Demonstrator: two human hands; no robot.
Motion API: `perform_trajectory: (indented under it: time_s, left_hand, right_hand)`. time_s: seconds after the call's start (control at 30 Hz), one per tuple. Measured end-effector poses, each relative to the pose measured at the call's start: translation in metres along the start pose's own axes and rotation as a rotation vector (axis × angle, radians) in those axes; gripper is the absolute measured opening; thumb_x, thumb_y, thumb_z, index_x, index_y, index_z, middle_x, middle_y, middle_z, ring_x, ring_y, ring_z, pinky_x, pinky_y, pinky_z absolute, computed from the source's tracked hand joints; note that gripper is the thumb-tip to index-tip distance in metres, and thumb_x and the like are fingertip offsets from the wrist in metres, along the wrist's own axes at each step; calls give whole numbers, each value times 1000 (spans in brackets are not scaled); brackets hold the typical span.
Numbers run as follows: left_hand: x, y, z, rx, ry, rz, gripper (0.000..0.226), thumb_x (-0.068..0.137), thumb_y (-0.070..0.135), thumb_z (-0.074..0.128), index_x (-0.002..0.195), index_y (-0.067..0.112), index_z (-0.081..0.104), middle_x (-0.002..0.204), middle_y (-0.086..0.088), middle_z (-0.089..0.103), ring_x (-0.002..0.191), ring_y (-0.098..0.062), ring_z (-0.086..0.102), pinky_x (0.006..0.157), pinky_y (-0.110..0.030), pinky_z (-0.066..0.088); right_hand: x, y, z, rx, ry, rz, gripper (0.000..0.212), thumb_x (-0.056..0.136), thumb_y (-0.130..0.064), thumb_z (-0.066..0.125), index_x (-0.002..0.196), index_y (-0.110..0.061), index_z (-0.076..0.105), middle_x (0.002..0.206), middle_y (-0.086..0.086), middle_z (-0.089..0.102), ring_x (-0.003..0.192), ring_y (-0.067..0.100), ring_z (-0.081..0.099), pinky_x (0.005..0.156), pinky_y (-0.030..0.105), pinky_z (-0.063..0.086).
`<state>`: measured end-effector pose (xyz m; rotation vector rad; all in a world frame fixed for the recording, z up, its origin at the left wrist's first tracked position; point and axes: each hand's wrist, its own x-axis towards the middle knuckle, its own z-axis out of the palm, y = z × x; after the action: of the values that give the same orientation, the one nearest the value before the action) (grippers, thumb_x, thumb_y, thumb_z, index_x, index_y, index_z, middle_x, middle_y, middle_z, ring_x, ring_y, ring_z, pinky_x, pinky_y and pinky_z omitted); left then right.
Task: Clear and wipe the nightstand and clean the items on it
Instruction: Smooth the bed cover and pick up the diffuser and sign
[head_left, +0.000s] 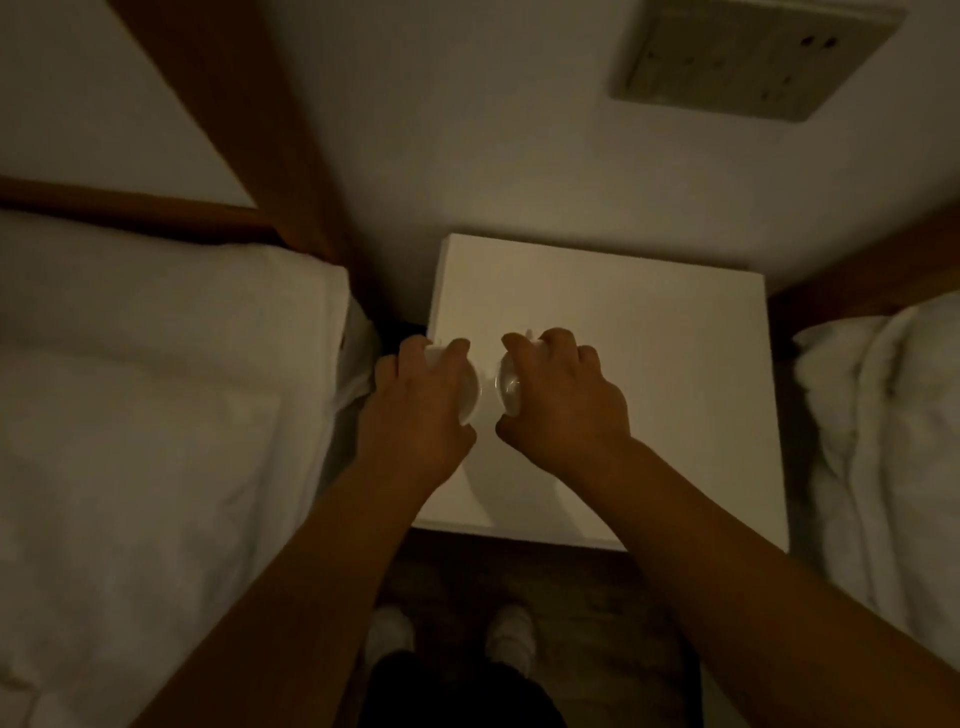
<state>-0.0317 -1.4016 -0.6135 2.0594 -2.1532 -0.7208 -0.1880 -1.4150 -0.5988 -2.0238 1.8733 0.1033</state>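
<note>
A white square nightstand (649, 364) stands between two beds against the wall. My left hand (415, 400) grips a white cup (470, 387) from above, over the nightstand's left edge. Right beside it, my right hand (563, 389) grips a second white cup (506, 387), whose open mouth faces left. The two cups are almost touching. My fingers cover most of both cups, and I cannot tell whether they rest on the top or are held above it. The room is dim.
A bed with white sheets (156, 415) lies on the left, with a wooden headboard post (260, 130). Another white duvet (883, 441) is on the right. A socket panel (753, 57) is on the wall. My white shoes (511, 636) stand on the dark floor.
</note>
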Motion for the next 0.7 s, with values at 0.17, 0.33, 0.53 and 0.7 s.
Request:
perform_trajectory:
  time_s: [0.17, 0.33, 0.53, 0.7]
  left_hand:
    - [48, 19, 3, 74, -29, 61, 85, 74, 32, 77, 143, 34, 27, 145, -7, 25, 127, -33, 31, 90, -44, 48]
    - [84, 25, 4, 92, -64, 85, 82, 75, 32, 77, 142, 32, 30, 144, -8, 27, 127, -33, 30, 90, -43, 47]
    - [123, 24, 7, 135, -74, 176, 92, 76, 35, 78, 148, 25, 21, 145, -10, 30, 127, -32, 35, 96, -40, 48]
    - [149, 23, 5, 151, -58, 226, 93, 75, 34, 79, 147, 19, 23, 145, -9, 33, 128, -31, 38, 96, -40, 49]
  right_hand:
    - [27, 28, -3, 48, 32, 99, 85, 67, -45, 77, 136, -35, 29, 134, 6, 38, 116, 31, 42, 65, 36, 42]
    - [53, 41, -5, 105, 35, 173, 89, 67, -43, 76, 138, -32, 24, 136, 5, 37, 118, 30, 41, 65, 35, 38]
    - [85, 42, -2, 130, 72, 224, 94, 66, -42, 78, 140, -27, 21, 139, 5, 38, 122, 30, 42, 73, 40, 49]
    - [110, 37, 4, 155, 84, 241, 96, 66, -42, 80, 141, -21, 24, 137, 4, 41, 122, 28, 44, 78, 40, 49]
